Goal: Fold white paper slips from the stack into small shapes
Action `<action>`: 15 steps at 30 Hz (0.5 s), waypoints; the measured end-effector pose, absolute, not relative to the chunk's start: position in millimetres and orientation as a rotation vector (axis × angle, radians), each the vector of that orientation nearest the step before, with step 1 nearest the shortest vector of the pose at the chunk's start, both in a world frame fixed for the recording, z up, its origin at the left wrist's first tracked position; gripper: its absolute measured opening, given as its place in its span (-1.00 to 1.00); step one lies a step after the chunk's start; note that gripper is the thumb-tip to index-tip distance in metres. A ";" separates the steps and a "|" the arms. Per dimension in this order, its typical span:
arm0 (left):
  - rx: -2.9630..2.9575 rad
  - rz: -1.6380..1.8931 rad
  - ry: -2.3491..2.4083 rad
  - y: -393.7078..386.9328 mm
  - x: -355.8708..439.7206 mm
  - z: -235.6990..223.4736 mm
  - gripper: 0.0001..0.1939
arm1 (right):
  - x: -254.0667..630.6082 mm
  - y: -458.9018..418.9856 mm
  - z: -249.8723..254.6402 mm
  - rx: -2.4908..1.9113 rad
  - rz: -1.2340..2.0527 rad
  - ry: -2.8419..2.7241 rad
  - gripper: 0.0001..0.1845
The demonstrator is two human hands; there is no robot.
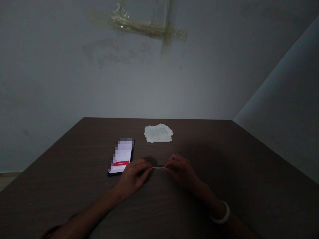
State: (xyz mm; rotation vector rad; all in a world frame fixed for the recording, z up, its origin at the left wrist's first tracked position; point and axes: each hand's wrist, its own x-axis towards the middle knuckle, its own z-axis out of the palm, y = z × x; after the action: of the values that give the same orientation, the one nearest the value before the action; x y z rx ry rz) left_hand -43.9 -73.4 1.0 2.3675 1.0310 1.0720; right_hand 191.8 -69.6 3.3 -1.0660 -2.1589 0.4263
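Note:
Between my two hands runs a thin white strip, seen nearly edge-on; it looks like paper. My left hand pinches its left end between thumb and fingers. The right end is held the same way by my right hand. Both hands are low over the brown table. Just beyond them lies a loose stack of white printed paper slips. A phone with a lit screen rests beside my left hand, which covers its lower right corner.
A grey wall stands behind the table's far edge, with yellowed tape stuck on it. Another wall slants in at the right. My right wrist wears a pale bracelet.

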 end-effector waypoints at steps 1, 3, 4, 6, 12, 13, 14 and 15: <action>2.369 1.081 1.039 -73.7 -43.7 1.9 -0.85 | 191.9 -70.0 3.4 -1.088 0.415 -2.168 -0.95; 2.374 1.092 1.060 -74.1 -43.3 3.8 -0.86 | 192.3 -70.4 1.8 -1.127 0.382 -2.199 -0.93; 2.377 1.099 1.067 -74.1 -43.2 4.6 -0.86 | 192.6 -70.6 0.3 -1.137 0.363 -2.205 -0.92; 2.382 1.110 1.070 -74.0 -43.1 5.6 -0.86 | 192.9 -70.7 -2.5 -1.147 0.353 -2.199 -0.92; 2.394 1.125 1.096 -72.6 -44.6 1.4 -0.87 | 190.3 -72.0 -2.5 -1.138 0.430 -2.160 -0.90; 2.391 1.126 1.100 -72.1 -44.9 0.1 -0.88 | 189.7 -72.4 -2.0 -1.131 0.438 -2.153 -0.89; 2.388 1.127 1.104 -71.6 -45.0 -1.1 -0.88 | 189.2 -72.7 -1.7 -1.127 0.442 -2.147 -0.89; 2.385 1.130 1.109 -71.2 -45.1 -2.1 -0.88 | 188.7 -73.1 -1.5 -1.125 0.444 -2.143 -0.89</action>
State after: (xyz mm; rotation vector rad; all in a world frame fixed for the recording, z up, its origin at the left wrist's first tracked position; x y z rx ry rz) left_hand -45.1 -71.2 -2.1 2.3854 1.1090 1.1304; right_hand 188.7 -73.1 -1.5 -1.1246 -2.1433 0.4445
